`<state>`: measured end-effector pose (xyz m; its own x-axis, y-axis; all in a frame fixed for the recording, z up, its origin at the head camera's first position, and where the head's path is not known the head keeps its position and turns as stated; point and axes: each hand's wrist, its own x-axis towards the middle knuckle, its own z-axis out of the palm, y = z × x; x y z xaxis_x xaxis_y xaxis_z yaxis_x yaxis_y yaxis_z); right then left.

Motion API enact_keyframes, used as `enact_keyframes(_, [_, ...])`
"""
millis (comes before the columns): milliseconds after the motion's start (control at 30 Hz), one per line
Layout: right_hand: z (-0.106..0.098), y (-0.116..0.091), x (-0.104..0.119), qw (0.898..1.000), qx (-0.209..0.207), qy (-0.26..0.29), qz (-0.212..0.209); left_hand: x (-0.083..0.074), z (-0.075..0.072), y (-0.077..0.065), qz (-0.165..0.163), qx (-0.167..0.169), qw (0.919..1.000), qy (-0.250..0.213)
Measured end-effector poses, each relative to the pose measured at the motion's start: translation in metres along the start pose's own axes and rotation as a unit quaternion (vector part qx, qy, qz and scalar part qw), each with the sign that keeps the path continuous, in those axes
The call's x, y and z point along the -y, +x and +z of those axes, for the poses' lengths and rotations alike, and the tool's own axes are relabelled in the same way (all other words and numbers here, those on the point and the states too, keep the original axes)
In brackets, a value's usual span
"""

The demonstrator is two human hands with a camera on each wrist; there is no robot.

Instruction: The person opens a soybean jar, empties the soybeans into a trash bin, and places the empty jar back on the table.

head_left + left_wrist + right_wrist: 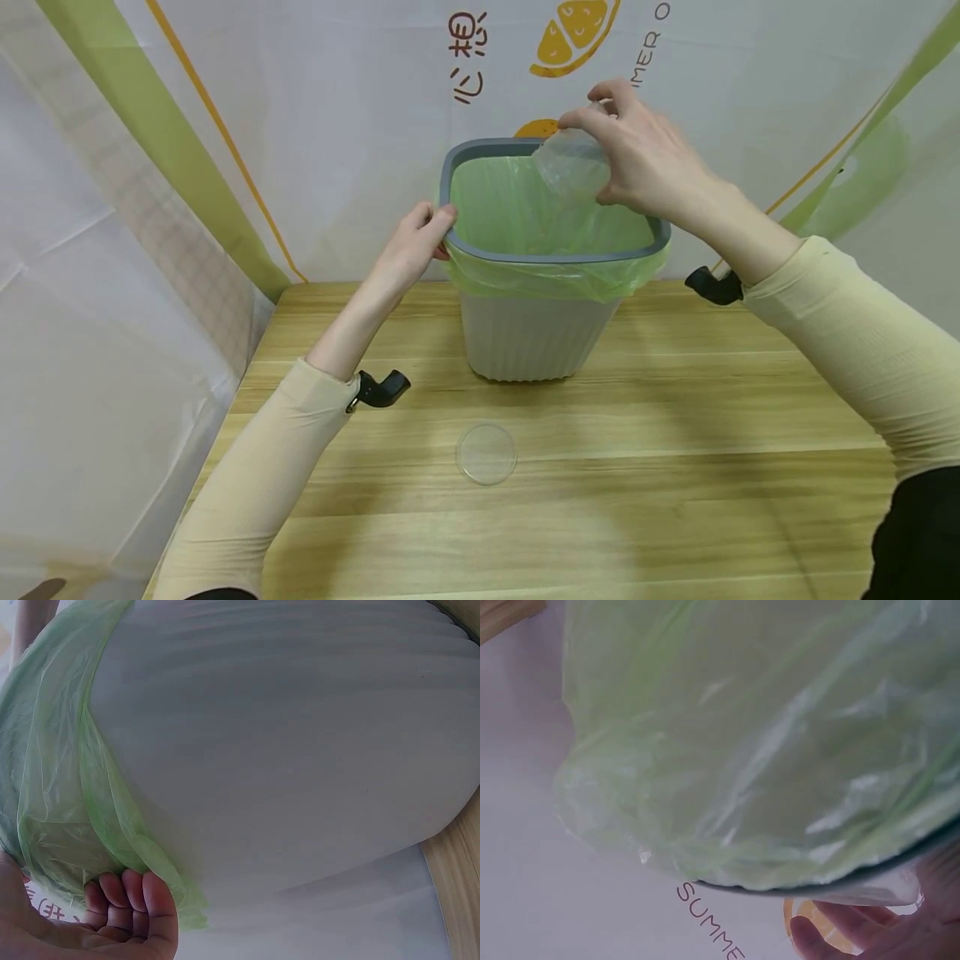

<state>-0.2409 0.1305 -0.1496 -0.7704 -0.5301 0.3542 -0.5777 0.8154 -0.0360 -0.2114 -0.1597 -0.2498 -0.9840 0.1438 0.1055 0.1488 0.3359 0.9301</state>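
A pale trash can (536, 333) with a grey rim (555, 257) and a green bag liner (495, 200) stands on the wooden table. My left hand (412, 246) grips the rim at its left side, thumb on top; in the left wrist view the curled fingers (127, 900) sit by the liner's folded edge. Over the can's opening, at its back right, my right hand (645, 158) holds a clear plastic cup (573, 162) tilted. What the cup contains cannot be made out. In the right wrist view the liner and rim hide much of the cup.
A clear round lid (486, 454) lies flat on the table (675, 500) in front of the can. Behind the can hangs a white printed sheet (337, 100), close to its back. Another light curtain (112, 292) runs along the table's left edge.
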Motion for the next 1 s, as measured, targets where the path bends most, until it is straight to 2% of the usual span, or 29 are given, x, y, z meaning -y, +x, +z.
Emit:
enact_keyframes(167, [0.0015,-0.0019,-0.0019,0.997,-0.038,-0.034,-0.050,0.0006,-0.0007,0.0002,0.000,0.001,1.0000,0.002])
enact_keyframes(333, [0.0067,-0.0041,-0.0042,0.983,-0.095,-0.093,-0.124,0.0023,-0.0015,0.0016,-0.002,0.005,1.0000,0.001])
enact_keyframes(400, [0.0082,-0.0044,-0.0048,0.978,-0.106,-0.111,-0.140,0.0027,-0.0017,0.0020,-0.002,0.008,1.0000,0.003])
enact_keyframes(500, [0.0090,-0.0042,-0.0056,0.974,-0.104,-0.132,-0.153,0.0028,-0.0016,0.0018,0.000,0.008,1.0000,0.001])
enact_keyframes(733, [0.0077,-0.0054,-0.0077,0.973,-0.081,-0.147,-0.157,0.0023,0.0000,0.0016,0.005,0.004,1.0000,-0.005])
enact_keyframes(900, [0.0072,-0.0067,-0.0083,0.965,-0.092,-0.162,-0.187,0.0017,-0.0003,0.0012,0.002,0.004,1.0000,-0.004])
enact_keyframes(1000, [0.0069,-0.0073,-0.0082,0.964,-0.095,-0.160,-0.191,0.0014,-0.0002,0.0012,0.003,0.005,1.0000,-0.004])
